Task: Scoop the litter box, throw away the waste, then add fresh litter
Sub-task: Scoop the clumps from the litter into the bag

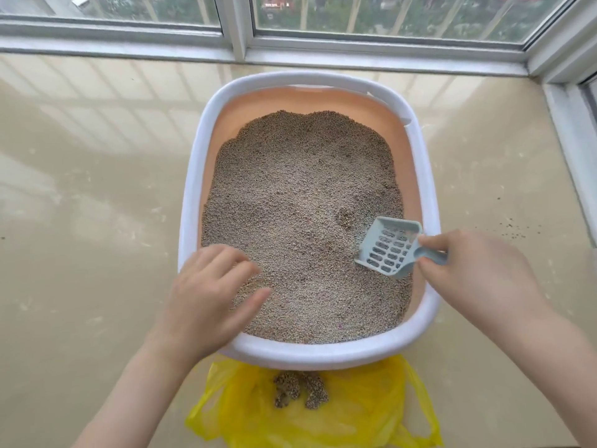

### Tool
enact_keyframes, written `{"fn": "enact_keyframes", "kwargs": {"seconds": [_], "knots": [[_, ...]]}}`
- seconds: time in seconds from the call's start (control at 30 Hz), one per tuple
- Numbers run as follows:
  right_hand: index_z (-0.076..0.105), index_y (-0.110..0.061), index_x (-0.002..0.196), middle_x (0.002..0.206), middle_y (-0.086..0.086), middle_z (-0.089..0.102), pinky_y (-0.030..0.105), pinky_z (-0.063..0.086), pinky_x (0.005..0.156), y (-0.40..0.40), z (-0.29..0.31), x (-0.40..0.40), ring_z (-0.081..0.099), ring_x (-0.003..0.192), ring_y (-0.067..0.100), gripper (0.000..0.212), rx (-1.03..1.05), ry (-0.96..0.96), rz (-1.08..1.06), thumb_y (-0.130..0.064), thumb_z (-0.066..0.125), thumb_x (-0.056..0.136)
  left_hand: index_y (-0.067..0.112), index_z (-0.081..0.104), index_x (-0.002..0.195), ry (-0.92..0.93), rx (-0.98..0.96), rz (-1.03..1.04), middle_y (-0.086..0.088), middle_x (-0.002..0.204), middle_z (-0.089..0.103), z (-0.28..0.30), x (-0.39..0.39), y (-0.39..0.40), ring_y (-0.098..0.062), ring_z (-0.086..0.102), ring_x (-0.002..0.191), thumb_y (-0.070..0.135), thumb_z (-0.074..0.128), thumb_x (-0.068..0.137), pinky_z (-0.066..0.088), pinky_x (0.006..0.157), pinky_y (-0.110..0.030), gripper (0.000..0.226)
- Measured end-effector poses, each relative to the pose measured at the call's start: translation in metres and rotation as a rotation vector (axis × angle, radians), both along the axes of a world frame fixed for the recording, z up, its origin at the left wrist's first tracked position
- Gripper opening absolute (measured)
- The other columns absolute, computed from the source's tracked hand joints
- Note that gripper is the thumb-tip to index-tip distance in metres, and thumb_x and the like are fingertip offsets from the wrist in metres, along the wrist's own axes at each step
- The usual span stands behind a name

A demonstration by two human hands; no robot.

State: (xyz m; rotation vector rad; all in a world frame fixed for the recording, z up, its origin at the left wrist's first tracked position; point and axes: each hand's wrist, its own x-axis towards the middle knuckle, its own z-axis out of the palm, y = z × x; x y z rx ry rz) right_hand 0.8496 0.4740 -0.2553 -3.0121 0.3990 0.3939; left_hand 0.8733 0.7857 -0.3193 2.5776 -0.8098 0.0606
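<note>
A litter box (190,189) with a white rim and peach inner wall sits on the floor, filled with grey-brown litter (290,195). A darker clump (346,217) lies in the litter near the right side. My right hand (478,273) grips the handle of a pale blue slotted scoop (389,245), whose blade rests in the litter at the box's right edge, just below the clump. My left hand (206,295) hovers over the box's near-left corner, fingers relaxed and slightly bent, holding nothing. A yellow plastic bag (355,412) lies in front of the box with clumps of waste (300,391) on it.
The box stands on a glossy beige tile floor (80,221). A window with a white frame (239,30) runs along the far side and the right. A few stray litter grains (513,229) are scattered on the floor to the right of the box.
</note>
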Motion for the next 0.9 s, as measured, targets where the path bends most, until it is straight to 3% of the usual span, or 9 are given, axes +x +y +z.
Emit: {"fn": "enact_keyframes", "kwargs": {"seconds": [0.13,0.3,0.47,0.53,0.6,0.67,0.73,0.9], "knots": [[0.071,-0.023,0.106,0.063,0.001,0.058,0.029,0.038,0.055,0.008,-0.025,0.020,0.055,0.066,0.029,0.028,0.048,0.048,-0.026,-0.028,0.055,0.084,0.008,0.070,0.080,0.050,-0.057,0.044,-0.001,0.081,0.062,-0.009,0.009,0.015,-0.027,0.059,0.082,0.034,0.049,0.091,0.047,0.075,-0.039,0.035],[0.073,-0.026,0.107,0.075,0.004,0.068,0.031,0.046,0.063,0.021,-0.060,0.045,0.060,0.073,0.030,0.030,0.169,-0.067,-0.070,-0.027,0.054,0.083,0.012,0.066,0.069,0.046,-0.033,0.062,0.002,0.072,0.059,-0.016,0.009,0.018,-0.023,0.056,0.074,0.032,0.044,0.093,0.043,0.070,-0.036,0.038],[0.067,-0.030,0.119,0.059,-0.010,0.058,0.024,0.033,0.051,0.039,-0.098,0.055,0.043,0.049,0.011,0.032,0.509,-0.143,-0.231,-0.036,0.056,0.089,0.014,0.065,0.068,0.040,-0.006,0.061,0.005,0.070,0.057,-0.018,0.010,0.018,-0.020,0.054,0.071,0.032,0.044,0.093,0.042,0.068,-0.034,0.037],[0.066,-0.027,0.119,0.063,-0.009,0.057,0.026,0.036,0.053,0.050,-0.108,0.059,0.046,0.052,0.011,0.031,0.512,-0.164,-0.237,-0.036,0.052,0.092,0.015,0.064,0.067,0.043,0.002,0.064,0.006,0.069,0.056,-0.017,0.010,0.018,-0.019,0.054,0.070,0.031,0.043,0.092,0.043,0.067,-0.033,0.037],[0.065,-0.018,0.102,0.074,-0.001,0.060,0.030,0.040,0.057,0.056,-0.113,0.069,0.056,0.064,0.019,0.027,0.368,-0.099,-0.238,-0.037,0.046,0.094,0.015,0.065,0.066,0.038,0.002,0.067,0.006,0.068,0.057,-0.017,0.009,0.018,-0.019,0.054,0.069,0.031,0.043,0.092,0.044,0.066,-0.033,0.038],[0.057,-0.012,0.083,0.073,0.003,0.058,0.028,0.036,0.052,0.060,-0.115,0.077,0.054,0.062,0.021,0.029,0.350,0.036,-0.270,-0.035,0.043,0.094,0.014,0.066,0.065,0.033,-0.001,0.070,0.005,0.067,0.057,-0.016,0.010,0.017,-0.019,0.054,0.068,0.030,0.044,0.091,0.044,0.066,-0.033,0.037],[0.058,-0.014,0.082,0.065,-0.002,0.051,0.026,0.030,0.048,0.066,-0.118,0.081,0.044,0.053,0.015,0.028,0.482,0.112,-0.297,-0.033,0.043,0.096,0.014,0.066,0.065,0.028,-0.003,0.071,0.005,0.066,0.057,-0.016,0.009,0.017,-0.020,0.054,0.068,0.029,0.044,0.091,0.044,0.066,-0.033,0.037],[0.060,-0.017,0.081,0.058,-0.007,0.046,0.028,0.025,0.050,0.084,-0.121,0.079,0.039,0.050,0.012,0.036,0.669,0.020,-0.354,-0.041,0.039,0.098,0.014,0.065,0.064,0.009,-0.003,0.065,0.006,0.065,0.056,-0.018,0.008,0.018,-0.019,0.054,0.067,0.029,0.043,0.092,0.044,0.066,-0.032,0.038]]}}
